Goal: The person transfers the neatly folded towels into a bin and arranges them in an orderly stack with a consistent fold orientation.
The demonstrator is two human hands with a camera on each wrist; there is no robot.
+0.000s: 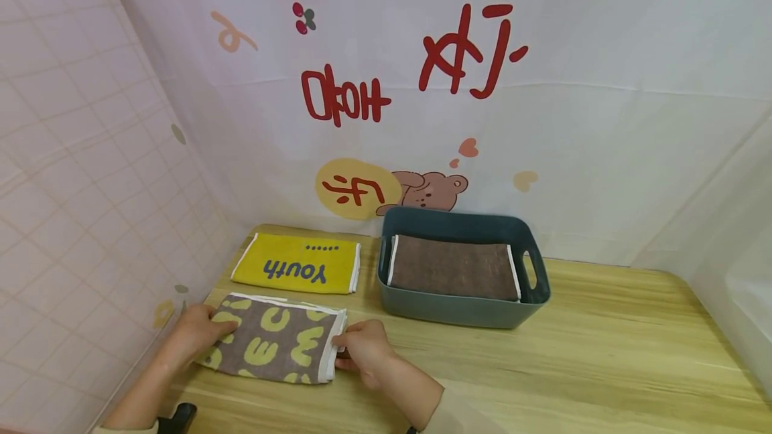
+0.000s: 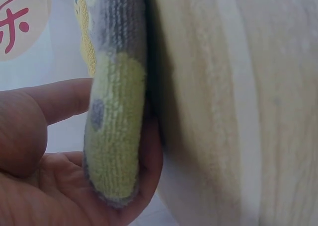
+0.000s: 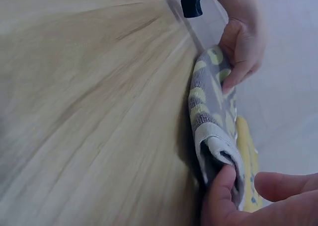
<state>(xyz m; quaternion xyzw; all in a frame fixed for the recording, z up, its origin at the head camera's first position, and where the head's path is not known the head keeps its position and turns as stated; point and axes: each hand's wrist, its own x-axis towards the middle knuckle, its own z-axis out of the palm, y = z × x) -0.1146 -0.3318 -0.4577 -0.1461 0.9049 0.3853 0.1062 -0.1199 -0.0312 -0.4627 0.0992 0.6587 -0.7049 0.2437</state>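
Visibly, the lettered grey-brown towel (image 1: 271,347) lay folded, left of the teal basket (image 1: 446,311) and nearer the person; the left hand (image 1: 198,330) gripped its left end, the right hand's (image 1: 369,350) fingers pinched its white-edged right end. Just left of the basket lay the yellow towel (image 1: 295,260); inside it, the brown towel (image 1: 452,270).

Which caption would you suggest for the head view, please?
Left hand and right hand hold a lettered gray towel near a teal basket.
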